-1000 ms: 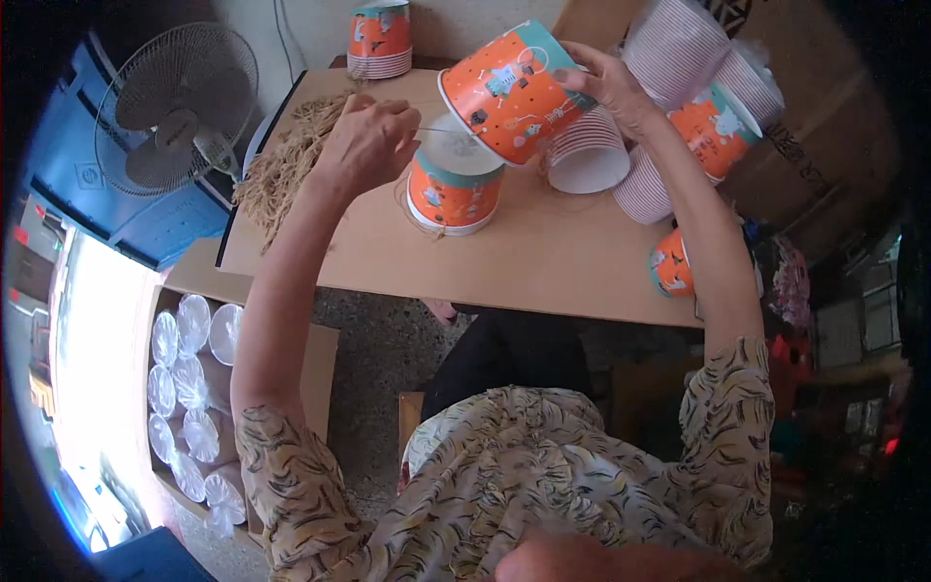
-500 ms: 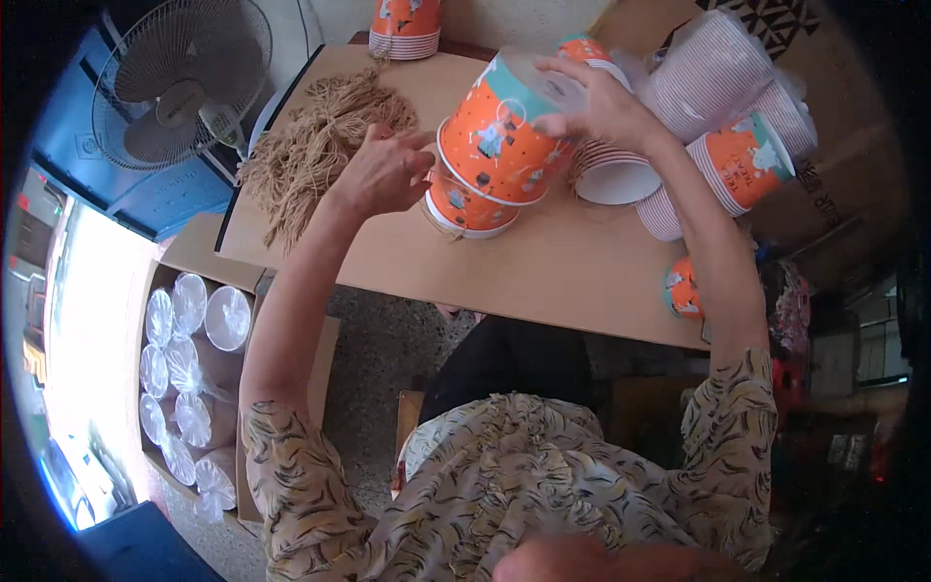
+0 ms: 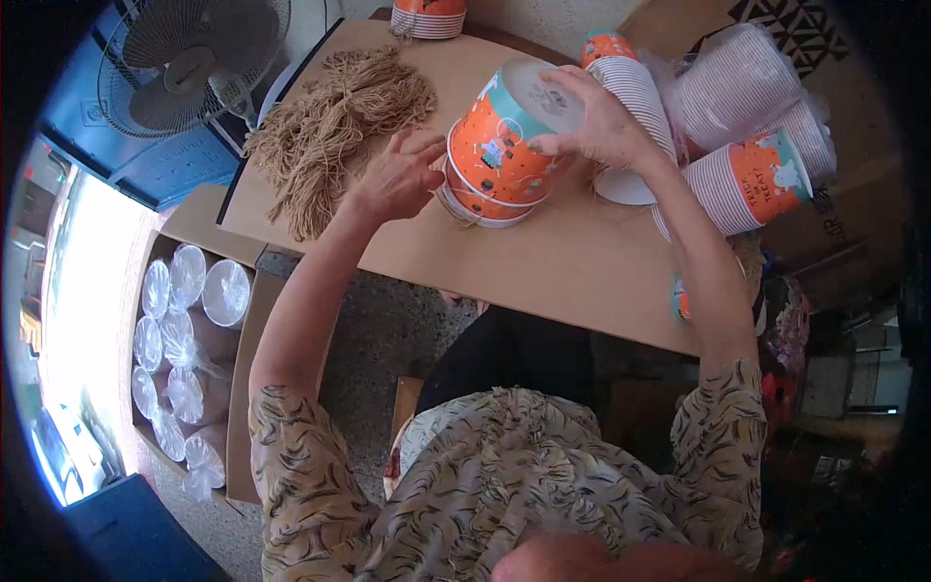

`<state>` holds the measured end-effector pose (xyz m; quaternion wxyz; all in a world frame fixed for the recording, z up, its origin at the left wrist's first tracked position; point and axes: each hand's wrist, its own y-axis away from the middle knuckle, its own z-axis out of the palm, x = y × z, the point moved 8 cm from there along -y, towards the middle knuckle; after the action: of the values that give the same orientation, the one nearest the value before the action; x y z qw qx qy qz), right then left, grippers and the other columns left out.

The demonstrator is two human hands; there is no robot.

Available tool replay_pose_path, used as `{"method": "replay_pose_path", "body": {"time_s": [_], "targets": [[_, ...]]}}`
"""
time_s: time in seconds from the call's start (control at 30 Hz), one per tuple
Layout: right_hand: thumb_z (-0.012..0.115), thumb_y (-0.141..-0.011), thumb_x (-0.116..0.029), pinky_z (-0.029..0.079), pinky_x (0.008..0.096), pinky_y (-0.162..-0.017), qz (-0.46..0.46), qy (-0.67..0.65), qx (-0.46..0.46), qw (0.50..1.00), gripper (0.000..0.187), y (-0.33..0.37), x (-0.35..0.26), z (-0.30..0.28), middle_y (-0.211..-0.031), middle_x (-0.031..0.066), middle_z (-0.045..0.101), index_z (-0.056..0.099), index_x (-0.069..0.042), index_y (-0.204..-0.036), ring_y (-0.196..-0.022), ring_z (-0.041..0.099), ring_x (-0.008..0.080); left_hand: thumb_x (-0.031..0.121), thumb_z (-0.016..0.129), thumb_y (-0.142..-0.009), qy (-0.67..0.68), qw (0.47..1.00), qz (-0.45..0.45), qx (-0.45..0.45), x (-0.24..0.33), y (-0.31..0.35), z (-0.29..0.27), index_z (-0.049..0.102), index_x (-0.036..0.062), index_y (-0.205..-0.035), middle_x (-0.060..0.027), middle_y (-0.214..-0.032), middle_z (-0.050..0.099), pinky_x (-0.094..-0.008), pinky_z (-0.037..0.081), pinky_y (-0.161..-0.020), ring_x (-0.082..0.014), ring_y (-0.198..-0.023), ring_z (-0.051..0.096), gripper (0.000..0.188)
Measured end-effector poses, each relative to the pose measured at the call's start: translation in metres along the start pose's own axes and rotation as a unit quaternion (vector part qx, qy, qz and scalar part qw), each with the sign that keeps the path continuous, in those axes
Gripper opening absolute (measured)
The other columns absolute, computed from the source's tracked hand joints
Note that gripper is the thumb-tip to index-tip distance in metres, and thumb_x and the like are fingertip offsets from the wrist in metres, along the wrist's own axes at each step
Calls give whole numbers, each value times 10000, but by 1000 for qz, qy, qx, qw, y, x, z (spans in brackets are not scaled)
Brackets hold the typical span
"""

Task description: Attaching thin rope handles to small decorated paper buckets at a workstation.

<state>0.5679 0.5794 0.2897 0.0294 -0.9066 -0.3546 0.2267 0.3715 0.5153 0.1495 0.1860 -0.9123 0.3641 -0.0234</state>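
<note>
An orange paper bucket with a teal band and small printed figures stands upside down on the table, fitted over another bucket whose white rim shows beneath. Across its pale base lies my right hand, thumb on one side and fingers on the other, gripping it. Beside the left rim hovers my left hand, its fingers partly bent and apart; whether the fingertips touch the rim is hard to tell. A bit of twine shows near the lower rim. To the left lies a heap of tan twine loops.
Nested stacks of paper buckets crowd the right side, some in clear plastic. One orange stack lies tilted there. Another stack stands at the back edge. A fan and a carton of wrapped white buckets are at left.
The upper bucket has come down further over the lower one, with my right hand on its base. My left hand stays by the rim. The whole view has shifted slightly.
</note>
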Motion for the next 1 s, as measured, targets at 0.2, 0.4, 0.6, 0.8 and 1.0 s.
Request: {"method": "replay_pose_path", "body": {"time_s": [0.2, 0.4, 0.6, 0.8, 1.0], "targets": [[900, -605, -516, 402, 422, -1143, 8, 25, -6, 1000, 1073, -1, -2, 15, -1443, 256, 473, 507, 64, -1417, -1360, 473, 367, 168, 675, -875, 76, 993, 3, -86, 13, 15, 19, 701, 148, -987, 10, -1269, 647, -557, 306, -1144, -150, -1382, 470, 117], [900, -590, -514, 399, 439, -1147, 21, 49, -24, 998, 1088, 2, -3, 32, -1455, 267, 442, 499, 39, -1437, -1362, 465, 400, 119, 667, -858, 125, 992, 4, -30, 29, 26, 14, 673, 144, -1060, -26, -1195, 663, -541, 342, -1108, -188, -1281, 564, 204], [901, -583, -506, 395, 442, -1153, 38, 58, -28, 997, 1084, 5, -8, 37, -1486, 274, 420, 498, 8, -1448, -1368, 455, 420, 166, 744, -802, 273, 953, -111, 67, 38, 34, 12, 696, 157, -1054, -28, -1032, 686, -484, 417, -992, -217, -1098, 625, 256], [904, -595, -431, 410, 425, -1137, 40, 62, -33, 997, 1027, 5, -5, 41, -1451, 240, 442, 506, 2, -1437, -1343, 476, 389, 249, 796, -769, 283, 917, -249, 133, 50, 36, 18, 756, 187, -1011, -7, -936, 684, -461, 412, -933, -237, -1043, 615, 253], [909, -609, -366, 423, 402, -1122, 44, 68, -20, 997, 983, 7, -9, 42, -1421, 213, 464, 510, 0, -1429, -1320, 500, 356, 250, 800, -767, 278, 906, -289, 135, 55, 35, 19, 782, 209, -982, 2, -958, 693, -459, 396, -937, -250, -1071, 600, 220]]}}
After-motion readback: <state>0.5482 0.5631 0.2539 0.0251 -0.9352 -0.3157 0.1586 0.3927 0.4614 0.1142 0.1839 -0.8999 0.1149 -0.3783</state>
